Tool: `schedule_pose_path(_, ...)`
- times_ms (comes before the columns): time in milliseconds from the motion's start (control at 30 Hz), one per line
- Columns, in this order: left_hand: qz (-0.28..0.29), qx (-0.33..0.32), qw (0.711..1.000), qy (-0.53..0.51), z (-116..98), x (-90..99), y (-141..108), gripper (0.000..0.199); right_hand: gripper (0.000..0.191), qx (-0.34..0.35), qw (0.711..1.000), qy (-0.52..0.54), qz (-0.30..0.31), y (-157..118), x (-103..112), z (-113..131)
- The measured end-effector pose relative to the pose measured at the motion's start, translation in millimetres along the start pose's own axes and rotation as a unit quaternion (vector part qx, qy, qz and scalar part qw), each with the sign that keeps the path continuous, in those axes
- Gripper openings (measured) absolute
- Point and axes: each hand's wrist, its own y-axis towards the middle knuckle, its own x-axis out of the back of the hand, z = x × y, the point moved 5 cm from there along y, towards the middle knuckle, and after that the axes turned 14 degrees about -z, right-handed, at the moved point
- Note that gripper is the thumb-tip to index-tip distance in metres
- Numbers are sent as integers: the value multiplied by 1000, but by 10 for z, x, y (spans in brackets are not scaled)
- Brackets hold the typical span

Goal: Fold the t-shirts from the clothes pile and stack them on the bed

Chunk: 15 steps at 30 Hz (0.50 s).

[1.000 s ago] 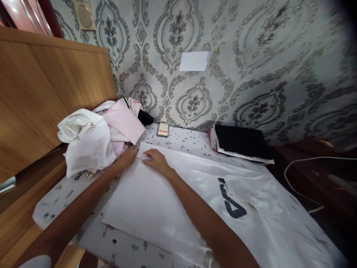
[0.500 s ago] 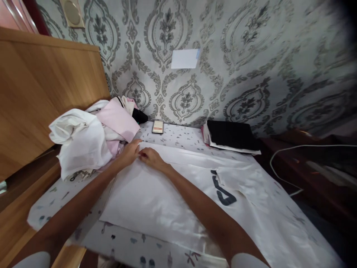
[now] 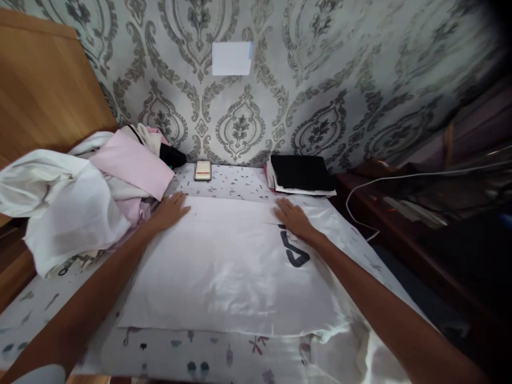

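A white garment (image 3: 224, 261) with a dark printed mark lies spread flat in front of me, its far edge folded over in a band. My left hand (image 3: 171, 210) rests flat on its far left corner, fingers stretched out. On the far right part, beside the dark print, lies my right hand (image 3: 295, 217), fingers spread and slightly blurred. Neither hand grips anything. Toward the right, the cloth is rumpled and partly hidden under my right forearm.
A heap of white and pink clothes (image 3: 76, 197) sits at left by a wooden panel (image 3: 40, 80). A small framed card (image 3: 202, 170) and a folded stack with black cloth (image 3: 300, 173) stand along the wall. A white cable (image 3: 360, 186) hangs at right.
My right hand has moved right along the garment's far edge, away from my left hand, and its fingers have spread. My left hand now lies flat. The view has shifted right.
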Motion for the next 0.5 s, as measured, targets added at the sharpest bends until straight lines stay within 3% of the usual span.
schedule_pose_path(67, 5, 11, 1000, 13, 126, 16, -1, 66, 58, -17, 1000, -13, 2, -82, 13, -175)
schedule_pose_path(133, 2, 11, 1000, 25, 162, 31, 10, 67, 59, -25, 1000, 0, 0, -94, 45, -203)
schedule_pose_path(333, -20, -2, 998, 57, 61, 108, -25, 62, 58, -122, 979, 144, -76, -187, 394, -188)
schedule_pose_path(400, -36, -18, 997, 66, 24, 178, -84, 59, 61, -132, 977, 141, -88, -418, 561, -233)
schedule_pose_path(500, -54, -34, 995, 82, -39, 308, -237, 57, 63, -96, 984, 119, -91, -1011, 825, -253)
